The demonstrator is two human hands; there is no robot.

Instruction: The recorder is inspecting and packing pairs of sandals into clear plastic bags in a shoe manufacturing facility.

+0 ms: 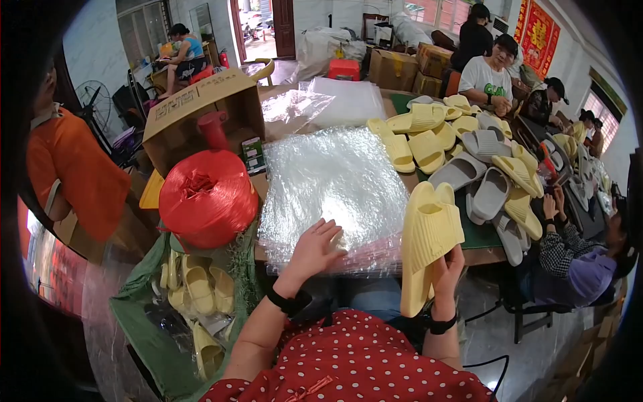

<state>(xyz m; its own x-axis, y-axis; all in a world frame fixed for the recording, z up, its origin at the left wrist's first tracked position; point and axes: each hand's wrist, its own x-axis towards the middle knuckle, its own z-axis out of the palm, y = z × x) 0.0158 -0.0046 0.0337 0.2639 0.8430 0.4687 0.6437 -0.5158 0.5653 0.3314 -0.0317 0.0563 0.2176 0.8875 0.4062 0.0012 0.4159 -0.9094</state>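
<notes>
My right hand (447, 276) grips a pair of pale yellow slide slippers (429, 234), held upright with the ribbed straps facing me at the table's near edge. My left hand (312, 249) rests with fingers spread on the near part of a stack of transparent plastic bags (335, 174), touching the top one. The bags have a pinkish strip along their near edge. Right of the stack lies a heap of yellow slippers (429, 151) and grey slippers (492, 194), some of it on a green mat (483, 234).
A red roll of plastic twine (207, 201) stands left of the bags, before an open cardboard box (201, 107). Below it, a green sack (144, 315) holds bagged yellow slippers. A person in orange (87, 167) is at the left; several others sit or stand at the right.
</notes>
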